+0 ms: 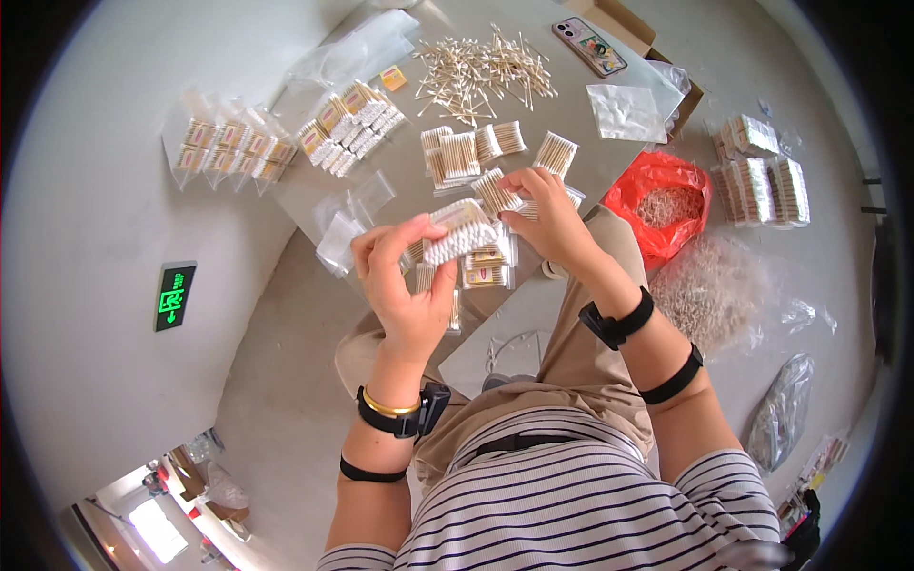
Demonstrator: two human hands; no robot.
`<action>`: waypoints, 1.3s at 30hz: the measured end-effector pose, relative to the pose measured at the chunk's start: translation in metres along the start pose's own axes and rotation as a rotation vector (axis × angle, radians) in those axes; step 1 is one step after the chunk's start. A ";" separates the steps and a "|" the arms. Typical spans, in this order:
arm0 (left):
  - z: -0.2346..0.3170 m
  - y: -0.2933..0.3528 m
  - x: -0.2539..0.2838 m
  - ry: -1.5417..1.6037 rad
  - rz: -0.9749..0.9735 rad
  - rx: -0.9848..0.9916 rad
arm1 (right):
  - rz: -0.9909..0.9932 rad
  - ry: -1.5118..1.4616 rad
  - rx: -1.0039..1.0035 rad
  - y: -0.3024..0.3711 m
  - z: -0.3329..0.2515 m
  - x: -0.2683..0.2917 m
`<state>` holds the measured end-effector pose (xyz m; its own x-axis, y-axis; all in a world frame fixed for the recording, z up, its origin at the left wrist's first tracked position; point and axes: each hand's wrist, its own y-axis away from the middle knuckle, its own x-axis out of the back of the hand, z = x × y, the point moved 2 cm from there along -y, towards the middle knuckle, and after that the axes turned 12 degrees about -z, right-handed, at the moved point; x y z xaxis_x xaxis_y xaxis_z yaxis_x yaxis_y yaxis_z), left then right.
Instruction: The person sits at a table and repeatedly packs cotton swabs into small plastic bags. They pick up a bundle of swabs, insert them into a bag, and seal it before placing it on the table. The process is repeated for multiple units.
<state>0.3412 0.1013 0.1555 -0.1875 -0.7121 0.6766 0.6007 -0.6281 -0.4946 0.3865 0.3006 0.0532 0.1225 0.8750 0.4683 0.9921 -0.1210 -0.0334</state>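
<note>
Grey counter (564, 103) runs across the upper middle of my remote view. To its right, on the floor, I make out a clear bag (709, 295) of loose bits and, touching it, an open red bag (624, 188). Loose swabs (484, 78) lie heaped at the counter's far side, with a block of swab packs (350, 131) to their left. I watch the left hand (402, 271) and the right hand (554, 221) over the counter. The left grip is pinched firmly around a swab pack (459, 234), raised above other small bags, its white tips toward the wearer. Right fingers and thumb touch a small bundle (494, 193) just beyond that pack; I cannot tell whether this grip is closed on it. A phone (589, 47) lies near the far right corner, and a little orange card (392, 78) sits between block and heap.
</note>
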 end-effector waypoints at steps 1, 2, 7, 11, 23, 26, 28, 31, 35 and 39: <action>0.007 0.002 0.005 0.012 0.004 -0.020 | -0.003 -0.011 0.031 0.005 -0.010 0.004; 0.015 0.003 0.010 0.024 0.007 -0.040 | -0.019 -0.018 0.051 0.011 -0.021 0.008; 0.048 0.008 0.030 0.011 0.037 -0.122 | -0.076 -0.149 0.213 0.039 -0.082 0.027; 0.073 0.015 0.046 -0.012 0.066 -0.136 | -0.092 -0.263 0.372 0.055 -0.117 0.031; 0.118 0.050 0.079 0.417 0.156 0.071 | -0.244 -0.598 0.452 0.090 -0.159 0.024; 0.108 0.060 0.081 0.796 0.091 0.269 | -0.280 -0.844 0.425 0.094 -0.160 0.019; 0.105 0.067 0.075 0.976 0.066 0.340 | -0.205 -0.826 0.342 0.099 -0.174 0.014; 0.110 0.078 0.076 0.989 0.078 0.368 | -0.064 -0.495 0.313 0.102 -0.180 0.006; 0.116 0.091 0.079 1.021 0.023 0.379 | -0.072 -0.315 0.303 0.108 -0.200 0.006; 0.119 0.100 0.085 1.045 0.020 0.362 | -0.060 -0.286 0.358 0.110 -0.208 -0.002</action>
<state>0.4778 0.0158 0.2286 -0.6369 -0.7423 -0.2082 0.7707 -0.6064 -0.1955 0.4899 0.1883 0.2321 0.0170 0.9758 0.2182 0.9387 0.0596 -0.3396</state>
